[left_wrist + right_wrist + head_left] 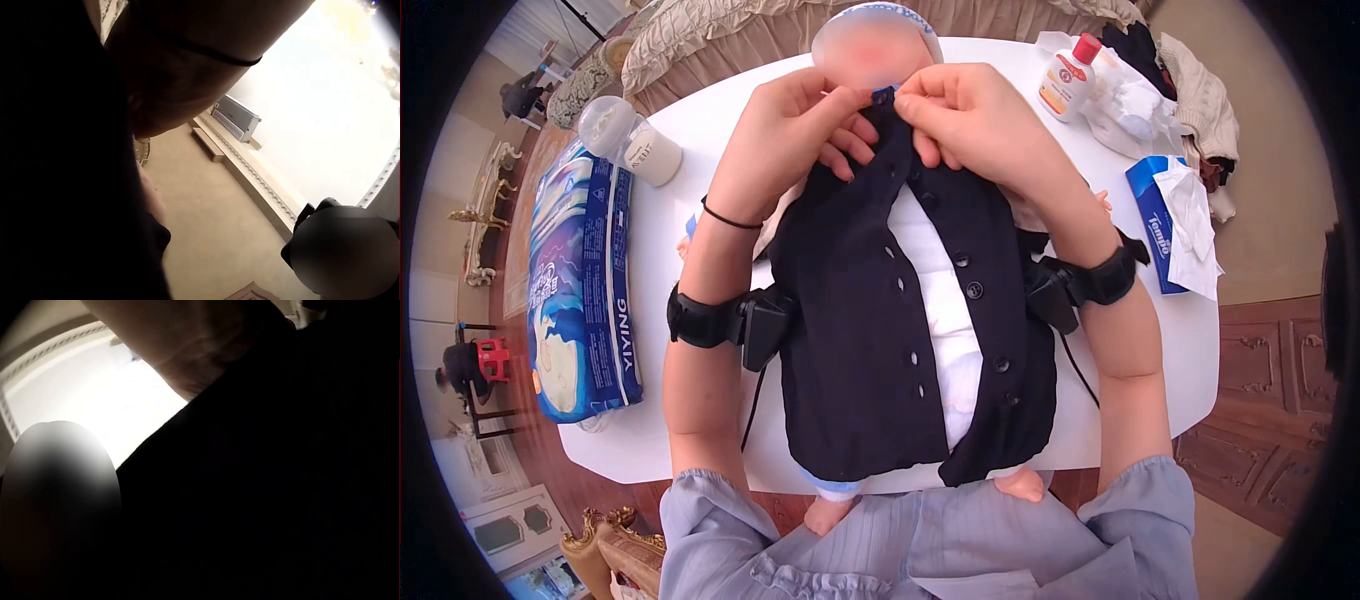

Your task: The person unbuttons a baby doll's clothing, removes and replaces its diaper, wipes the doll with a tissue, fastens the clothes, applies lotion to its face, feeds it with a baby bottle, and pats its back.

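Left hand (805,130) and right hand (965,115) pinch the black cloth garment (845,320) at its 12 o'clock end; it lies mid-tabletop (625,440), parted over white fabric (945,310), with a glossy blue pack (580,290) at 9 o'clock.

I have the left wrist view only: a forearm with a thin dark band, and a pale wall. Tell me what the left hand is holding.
Observer: The left hand pinches the collar end of a black cloth garment with round dark buttons.

Operator: Give me the right hand's position.

Observer: The right hand pinches the other side of that collar, its fingertips close to the left ones.

Operator: Report the front below the collar.

Observer: It gapes open there, with soft white cloth showing between the two edges.
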### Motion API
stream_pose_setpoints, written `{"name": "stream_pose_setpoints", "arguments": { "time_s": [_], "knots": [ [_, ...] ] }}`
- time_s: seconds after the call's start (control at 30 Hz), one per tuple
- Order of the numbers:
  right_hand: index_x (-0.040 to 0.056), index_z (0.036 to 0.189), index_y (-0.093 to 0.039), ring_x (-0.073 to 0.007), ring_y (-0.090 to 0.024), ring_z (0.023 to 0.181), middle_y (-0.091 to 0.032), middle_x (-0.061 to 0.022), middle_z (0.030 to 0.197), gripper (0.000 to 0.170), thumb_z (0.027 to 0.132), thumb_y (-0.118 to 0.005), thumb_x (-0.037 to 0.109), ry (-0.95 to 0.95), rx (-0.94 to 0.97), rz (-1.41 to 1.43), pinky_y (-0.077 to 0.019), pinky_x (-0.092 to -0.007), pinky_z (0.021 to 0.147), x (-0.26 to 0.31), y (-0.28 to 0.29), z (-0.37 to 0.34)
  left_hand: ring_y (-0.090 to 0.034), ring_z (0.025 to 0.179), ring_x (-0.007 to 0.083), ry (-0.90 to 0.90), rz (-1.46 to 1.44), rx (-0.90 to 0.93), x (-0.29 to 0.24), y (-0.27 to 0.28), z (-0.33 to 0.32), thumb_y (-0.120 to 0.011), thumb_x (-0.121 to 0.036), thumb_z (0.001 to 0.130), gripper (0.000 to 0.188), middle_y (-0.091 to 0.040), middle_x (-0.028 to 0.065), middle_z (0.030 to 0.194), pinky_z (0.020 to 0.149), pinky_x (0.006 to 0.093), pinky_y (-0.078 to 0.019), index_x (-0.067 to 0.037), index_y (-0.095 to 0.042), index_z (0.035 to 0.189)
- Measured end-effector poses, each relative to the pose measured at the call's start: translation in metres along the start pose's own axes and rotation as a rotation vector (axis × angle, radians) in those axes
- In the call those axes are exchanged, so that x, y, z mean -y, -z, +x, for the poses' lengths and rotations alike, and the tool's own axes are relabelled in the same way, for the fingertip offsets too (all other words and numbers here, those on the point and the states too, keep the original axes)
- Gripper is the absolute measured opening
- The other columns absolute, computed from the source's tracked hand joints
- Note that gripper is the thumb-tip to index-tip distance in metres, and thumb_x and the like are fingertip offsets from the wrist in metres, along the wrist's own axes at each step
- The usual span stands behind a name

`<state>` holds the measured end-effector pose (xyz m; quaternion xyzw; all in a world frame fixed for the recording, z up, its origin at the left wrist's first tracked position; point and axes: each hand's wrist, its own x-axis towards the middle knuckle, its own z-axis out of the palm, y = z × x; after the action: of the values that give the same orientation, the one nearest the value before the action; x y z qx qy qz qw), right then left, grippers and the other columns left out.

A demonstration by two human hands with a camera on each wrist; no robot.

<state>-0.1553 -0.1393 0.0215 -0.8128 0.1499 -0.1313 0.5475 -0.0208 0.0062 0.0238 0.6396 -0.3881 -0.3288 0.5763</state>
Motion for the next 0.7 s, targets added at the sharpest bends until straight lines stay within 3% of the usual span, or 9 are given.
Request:
{"name": "stream_pose_setpoints", "arguments": {
  "time_s": [0.07, 0.1, 0.17, 0.23, 0.4, 0.43, 0.5, 0.63, 0.7],
  "knots": [
    [-0.0002, 0.080, -0.066, -0.0097, -0.056, 0.052, -0.061, -0.0058, 0.059, 0.023, 0.090, -0.061, 0.021, 0.086, -0.022, -0.105, -0.0440, -0.0245, 0.051, 0.014, 0.008, -0.009, -0.064, 0.059, 0.0155, -0.029, 0.238, -0.070, -0.012, -0.003, -0.006, -0.070, -0.043, 0.088, 0.046, -0.066, 0.0106, 0.074, 0.052, 0.0258, -0.0501, 0.002, -0.065, 0.083],
    [-0.0016, 0.080, -0.065, -0.0120, -0.058, 0.053, -0.061, -0.0078, 0.059, 0.026, 0.090, -0.060, 0.022, 0.170, -0.045, -0.209, -0.0455, -0.0269, 0.052, 0.021, 0.013, -0.015, -0.064, 0.059, 0.0155, -0.032, 0.240, -0.071, -0.019, -0.007, -0.012, -0.070, -0.043, 0.088, 0.046, -0.066, 0.0106, 0.074, 0.052, 0.0258, -0.0501, 0.002, -0.065, 0.083],
    [-0.0027, 0.079, -0.064, -0.0161, -0.060, 0.054, -0.061, -0.0099, 0.059, 0.027, 0.089, -0.061, 0.022, 0.204, -0.037, -0.227, -0.0468, -0.0294, 0.054, 0.036, 0.020, -0.027, -0.057, 0.059, 0.0126, -0.188, 0.906, -0.049, -0.032, -0.018, -0.032, -0.075, -0.041, 0.083, 0.043, -0.060, 0.0039, 0.068, 0.054, 0.0280, -0.0447, -0.001, -0.059, 0.081],
    [-0.0037, 0.079, -0.064, -0.0201, -0.062, 0.055, -0.062, -0.0120, 0.060, 0.027, 0.087, -0.062, 0.022, 0.236, -0.026, -0.250, -0.0480, -0.0319, 0.055, 0.038, 0.025, -0.035, -0.053, 0.058, 0.0153, -0.320, 1.044, -0.095, -0.034, -0.034, -0.049, -0.079, -0.040, 0.077, 0.046, -0.056, 0.0068, 0.065, 0.056, 0.0322, -0.0438, 0.000, -0.058, 0.083],
    [-0.0015, 0.078, -0.067, -0.0324, -0.065, 0.066, -0.065, -0.0173, 0.071, 0.025, 0.084, -0.065, 0.022, 0.237, -0.082, -0.471, -0.0513, -0.0397, 0.064, 0.019, 0.007, -0.043, -0.064, 0.063, 0.0310, -0.308, 0.767, -0.173, -0.015, -0.027, -0.051, -0.068, -0.018, 0.080, 0.022, -0.064, 0.0166, 0.069, 0.060, 0.0369, -0.0499, 0.001, -0.064, 0.089],
    [-0.0012, 0.077, -0.067, -0.0329, -0.065, 0.069, -0.065, -0.0171, 0.073, 0.024, 0.084, -0.065, 0.022, 0.244, -0.109, -0.536, -0.0519, -0.0410, 0.067, 0.016, 0.003, -0.043, -0.064, 0.062, 0.0240, -0.258, 0.682, -0.173, -0.011, -0.024, -0.049, -0.067, -0.016, 0.081, 0.024, -0.065, 0.0158, 0.070, 0.061, 0.0341, -0.0497, 0.003, -0.064, 0.096],
    [0.0000, 0.078, -0.068, -0.0332, -0.066, 0.076, -0.065, -0.0156, 0.077, 0.023, 0.083, -0.064, 0.022, 0.305, -0.155, -0.600, -0.0528, -0.0423, 0.072, 0.013, -0.006, -0.046, -0.052, 0.067, 0.0026, -0.120, 0.509, -0.065, -0.007, -0.014, -0.047, -0.065, -0.013, 0.089, 0.018, -0.064, -0.0033, 0.079, 0.057, 0.0199, -0.0409, 0.003, -0.065, 0.095],
    [0.0011, 0.078, -0.068, -0.0323, -0.066, 0.078, -0.066, -0.0149, 0.079, 0.022, 0.083, -0.064, 0.022, 0.294, -0.166, -0.635, -0.0534, -0.0414, 0.074, 0.012, -0.006, -0.048, -0.052, 0.068, -0.0006, 0.035, 0.172, -0.038, -0.006, 0.001, -0.050, -0.067, -0.015, 0.090, 0.015, -0.063, -0.0061, 0.082, 0.056, 0.0161, -0.0380, -0.001, -0.066, 0.095],
    [-0.0018, 0.082, -0.067, -0.0175, -0.058, 0.055, -0.062, -0.0080, 0.061, 0.023, 0.083, -0.067, 0.021, 0.217, -0.063, -0.556, -0.0446, -0.0315, 0.054, 0.010, -0.002, -0.045, -0.054, 0.069, -0.0008, 0.090, 0.013, 0.062, -0.005, 0.009, -0.051, -0.070, -0.016, 0.089, 0.015, -0.063, -0.0061, 0.083, 0.056, 0.0148, -0.0380, -0.004, -0.067, 0.097]
  ]
}}
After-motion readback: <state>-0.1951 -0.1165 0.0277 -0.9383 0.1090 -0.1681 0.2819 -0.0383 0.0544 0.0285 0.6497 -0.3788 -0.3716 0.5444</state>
